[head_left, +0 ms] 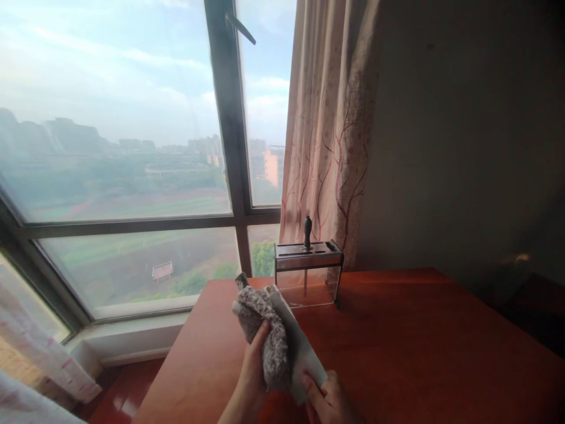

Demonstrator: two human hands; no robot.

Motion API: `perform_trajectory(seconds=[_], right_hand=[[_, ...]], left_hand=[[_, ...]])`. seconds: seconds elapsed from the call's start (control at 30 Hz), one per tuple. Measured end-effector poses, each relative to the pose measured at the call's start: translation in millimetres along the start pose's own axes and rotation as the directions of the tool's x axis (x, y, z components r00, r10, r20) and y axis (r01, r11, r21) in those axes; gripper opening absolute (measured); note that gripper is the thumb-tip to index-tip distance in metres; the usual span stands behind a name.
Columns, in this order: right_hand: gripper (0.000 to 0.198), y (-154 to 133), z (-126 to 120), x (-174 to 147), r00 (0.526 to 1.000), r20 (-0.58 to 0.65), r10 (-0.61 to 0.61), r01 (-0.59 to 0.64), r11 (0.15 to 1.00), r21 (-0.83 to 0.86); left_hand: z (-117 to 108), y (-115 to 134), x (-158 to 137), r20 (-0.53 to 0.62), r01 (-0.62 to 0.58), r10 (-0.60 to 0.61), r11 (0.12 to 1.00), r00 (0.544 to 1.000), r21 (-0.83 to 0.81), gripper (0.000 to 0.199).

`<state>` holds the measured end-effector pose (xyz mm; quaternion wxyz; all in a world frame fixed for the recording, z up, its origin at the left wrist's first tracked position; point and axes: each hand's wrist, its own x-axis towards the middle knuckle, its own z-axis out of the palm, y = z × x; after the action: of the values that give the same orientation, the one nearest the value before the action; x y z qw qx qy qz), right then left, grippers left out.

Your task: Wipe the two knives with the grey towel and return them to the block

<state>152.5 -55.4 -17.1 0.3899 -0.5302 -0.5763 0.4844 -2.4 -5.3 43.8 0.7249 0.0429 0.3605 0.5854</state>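
My left hand (252, 366) is wrapped around a bunched, fluffy grey cloth (276, 344), thumb on top. The cloth lies against the left side of a broad, pale metal blade that looks like a cleaver (296, 337), tilted up and to the left above the table. At its lower right end, my right hand (327, 400) grips the cleaver, thumb pressed on the flat of the blade; the handle is hidden in the hand. A small patterned tip sticks out past the top of the cloth; I cannot make out what it is.
A knife rack (304, 257) with a metal top and clear sides stands at the table's far edge, one black-handled knife (308, 232) upright in it. Beneath is a reddish-brown wooden table (410, 347). Behind are a large window (132, 224) and a patterned curtain (326, 129).
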Motion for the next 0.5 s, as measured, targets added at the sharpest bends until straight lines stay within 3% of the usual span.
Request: perform_trajectory(seconds=[0.17,0.33,0.5], right_hand=[[0.070,3.9,1.6,7.3,0.998,0.051,0.023,-0.028,0.995,0.100],[0.071,8.1,4.3,6.7,0.998,0.055,0.042,-0.047,0.995,0.091],[0.074,5.4,2.7,5.0,0.986,0.160,-0.058,0.063,0.998,-0.029]], left_hand=[[1.2,-18.3,-1.3,0.007,0.001,-0.002,0.994,1.000,0.105,0.021],[0.6,3.7,-1.6,-0.014,-0.027,0.028,0.997,1.000,0.070,0.022],[-6.5,24.1,5.5,-0.026,-0.130,0.129,0.992,0.991,-0.004,0.020]])
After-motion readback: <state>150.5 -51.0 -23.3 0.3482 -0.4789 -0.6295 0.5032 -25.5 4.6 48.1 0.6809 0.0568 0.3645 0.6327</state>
